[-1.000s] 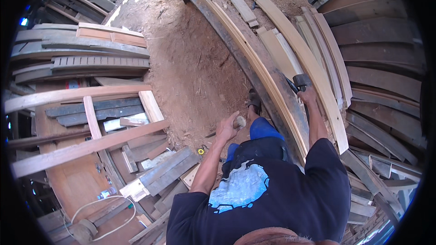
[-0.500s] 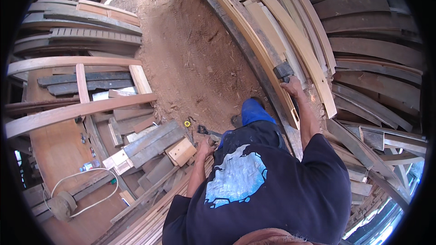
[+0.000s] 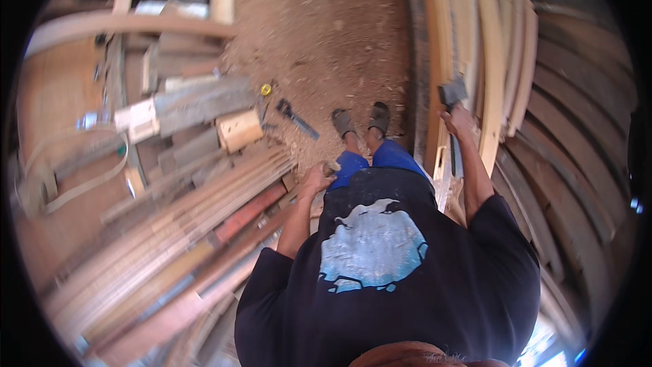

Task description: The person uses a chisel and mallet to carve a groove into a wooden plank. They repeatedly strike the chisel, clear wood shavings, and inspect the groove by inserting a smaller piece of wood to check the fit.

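My right hand [image 3: 460, 120] is closed around a hammer-like tool [image 3: 453, 91] with a dark, blocky head, held close below the head. It is over the long pale wooden boards [image 3: 490, 75] at my right. My left hand [image 3: 318, 178] hangs low beside my left thigh, fingers curled. A small pale thing [image 3: 331, 168] shows at its fingertips, too blurred to name. Nearest to that hand are the ends of stacked thin wooden strips [image 3: 268, 164]. On the ground ahead of it lies a dark tool [image 3: 297, 119] with a straight handle.
A yellow tape measure [image 3: 265, 89] lies beyond the short wood offcuts [image 3: 239, 130] at left. A pale looped cord [image 3: 88, 194] lies on a brown panel at far left. Dark curved timbers [image 3: 577, 122] are piled at right. My sandalled feet [image 3: 343, 121] stand on dirt strewn with shavings.
The view has turned, so the boards at right now run straighter ahead and the strips at left show more. Both feet are now visible together. My right hand still holds the tool.
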Available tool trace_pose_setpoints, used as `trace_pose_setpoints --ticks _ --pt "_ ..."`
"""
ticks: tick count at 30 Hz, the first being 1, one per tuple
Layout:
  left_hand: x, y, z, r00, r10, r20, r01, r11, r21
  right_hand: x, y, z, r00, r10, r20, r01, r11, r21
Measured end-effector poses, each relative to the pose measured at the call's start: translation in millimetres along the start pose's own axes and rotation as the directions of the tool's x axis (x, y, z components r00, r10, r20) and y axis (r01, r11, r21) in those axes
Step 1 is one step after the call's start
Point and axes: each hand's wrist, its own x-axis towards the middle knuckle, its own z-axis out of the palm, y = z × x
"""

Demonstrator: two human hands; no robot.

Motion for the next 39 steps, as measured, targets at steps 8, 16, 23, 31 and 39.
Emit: trace_pose_setpoints --ticks 8,16,23,31,39 --pt "-30 -31 101 0.978 -0.111 -0.179 0.026 0.906 -0.422 19 15 7 0.993 -0.098 0.062 0.100 0.994 -0.035" --pt "-55 -30 160 0.970 -0.157 -0.185 0.075 0.918 -0.389 40 37 21 0.992 -0.126 -0.001 0.124 0.978 -0.169" --pt "-36 -21 208 0.924 -0.325 -0.203 0.175 0.830 -0.530 55 44 15 0.996 -0.057 0.075 0.068 0.987 -0.143" --pt "13 -6 234 0.800 -0.388 -0.459 0.067 0.816 -0.574 26 21 -7 0.964 -0.210 0.162 0.151 0.937 0.316" --pt "41 3 223 0.676 -0.433 -0.596 0.044 0.831 -0.554 27 37 -7 0.930 -0.295 0.220 0.108 0.790 0.603"
